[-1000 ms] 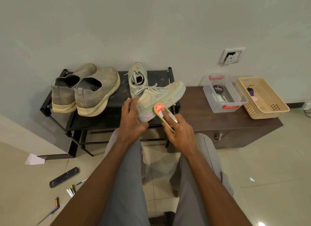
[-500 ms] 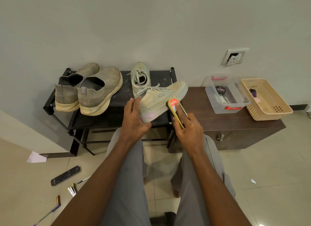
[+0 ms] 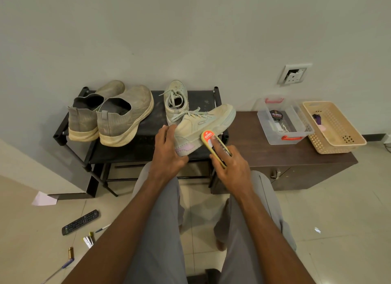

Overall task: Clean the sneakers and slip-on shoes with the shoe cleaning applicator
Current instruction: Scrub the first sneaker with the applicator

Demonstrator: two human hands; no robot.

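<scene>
Pale wall and a black shoe rack (image 3: 146, 139) sit ahead of your hands, sneaker mid-clean.

Your left hand (image 3: 167, 150) grips the heel of the laced sneaker (image 3: 203, 122), tipped on its side at the rack's front edge; your right hand (image 3: 230, 167) pinches the yellow applicator (image 3: 211, 142), forefinger laid along it, its orange tip seemingly touching the sole. Expect a light, stiff-soled shoe with soft upper: keep hold at the heel. Beyond your left hand wait the slip-on shoes (image 3: 112, 116) and the second sneaker (image 3: 176, 101).

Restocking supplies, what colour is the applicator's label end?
Orange-red on the applicator, with a yellow sponge edge, seen in the head view.
</scene>
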